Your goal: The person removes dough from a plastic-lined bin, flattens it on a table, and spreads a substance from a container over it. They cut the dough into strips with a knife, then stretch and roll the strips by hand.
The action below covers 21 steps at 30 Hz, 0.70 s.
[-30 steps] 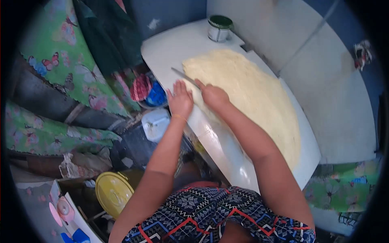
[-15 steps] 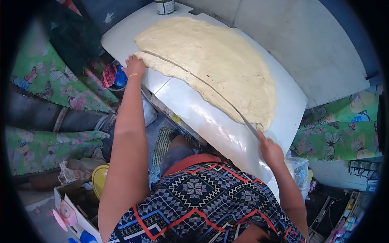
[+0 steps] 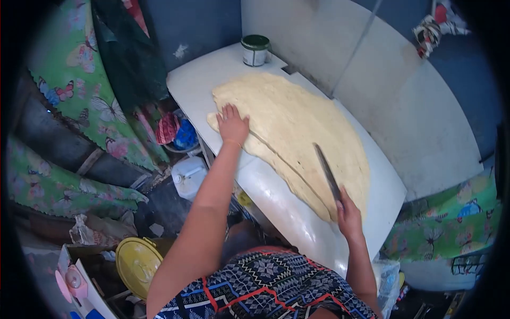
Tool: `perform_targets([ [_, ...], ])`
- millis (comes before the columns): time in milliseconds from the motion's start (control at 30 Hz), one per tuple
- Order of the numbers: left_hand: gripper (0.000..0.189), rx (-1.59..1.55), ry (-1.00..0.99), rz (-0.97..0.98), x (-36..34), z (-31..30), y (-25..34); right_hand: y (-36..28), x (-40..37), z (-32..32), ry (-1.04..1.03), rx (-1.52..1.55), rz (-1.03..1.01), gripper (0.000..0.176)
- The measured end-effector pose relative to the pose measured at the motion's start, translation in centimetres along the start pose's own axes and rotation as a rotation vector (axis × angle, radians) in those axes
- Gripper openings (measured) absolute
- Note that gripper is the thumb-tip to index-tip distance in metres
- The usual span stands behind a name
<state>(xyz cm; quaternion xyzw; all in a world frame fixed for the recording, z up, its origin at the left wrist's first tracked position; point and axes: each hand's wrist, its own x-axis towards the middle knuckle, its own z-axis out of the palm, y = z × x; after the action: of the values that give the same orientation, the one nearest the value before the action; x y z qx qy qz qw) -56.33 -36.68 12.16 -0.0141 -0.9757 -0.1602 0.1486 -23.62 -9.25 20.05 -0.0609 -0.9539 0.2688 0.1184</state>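
Note:
A wide sheet of pale dough covers much of the white tabletop. A long cut line runs along its near side and marks off a narrow dough strip. My left hand lies flat with fingers out on the dough near its left end, across the cut. In my right hand, a long knife is gripped by its handle at the near right of the sheet. Its blade points away from me and overlaps the dough in this view.
A green-lidded tub stands at the table's back corner. Light panels rise behind the table. Below on the left are a white jug, a round yellow lid and a box. Butterfly-print cloth hangs at the sides.
My left hand has moved from the table edge by the strip's end onto the dough. The knife has left the cut's right end and now points over the sheet. The view has shifted.

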Motion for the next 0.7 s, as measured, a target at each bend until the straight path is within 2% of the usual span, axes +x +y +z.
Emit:
perform_targets([
  [100,0.065,-0.014,0.030,0.021,-0.5,-0.1,-0.7,-5.2,13.3,5.5,-0.194,-0.012,-0.114,0.045],
  [200,0.062,-0.049,0.060,0.014,-1.0,-0.2,-0.8,-10.9,24.6,12.0,-0.288,-0.087,-0.246,0.046],
  [333,0.058,-0.048,0.073,0.020,-1.1,-0.5,-0.8,-18.7,33.5,19.0,-0.366,-0.162,-0.377,0.050],
  [400,0.057,-0.057,0.090,-0.003,-0.8,-0.8,-0.7,-20.7,35.3,21.4,-0.410,-0.258,-0.425,0.056],
  [433,0.056,-0.066,0.086,-0.007,-0.7,-0.9,-0.8,-20.6,35.3,22.3,-0.363,-0.324,-0.509,0.059],
  [467,0.056,-0.077,0.074,-0.011,-1.0,-0.9,-0.8,-20.2,35.7,22.7,-0.374,-0.313,-0.509,0.059],
  [533,0.055,-0.019,0.035,-0.034,-1.0,0.0,-1.1,-20.1,34.3,20.4,-0.567,-0.387,-0.408,0.062],
  [600,0.056,0.093,0.097,-0.031,-0.7,0.5,-1.3,-17.2,32.0,18.1,-0.568,-0.418,-0.383,0.062],
  [700,0.057,0.124,0.064,-0.038,-0.4,0.3,-1.6,-11.4,26.5,13.7,-0.524,-0.440,-0.303,0.060],
])
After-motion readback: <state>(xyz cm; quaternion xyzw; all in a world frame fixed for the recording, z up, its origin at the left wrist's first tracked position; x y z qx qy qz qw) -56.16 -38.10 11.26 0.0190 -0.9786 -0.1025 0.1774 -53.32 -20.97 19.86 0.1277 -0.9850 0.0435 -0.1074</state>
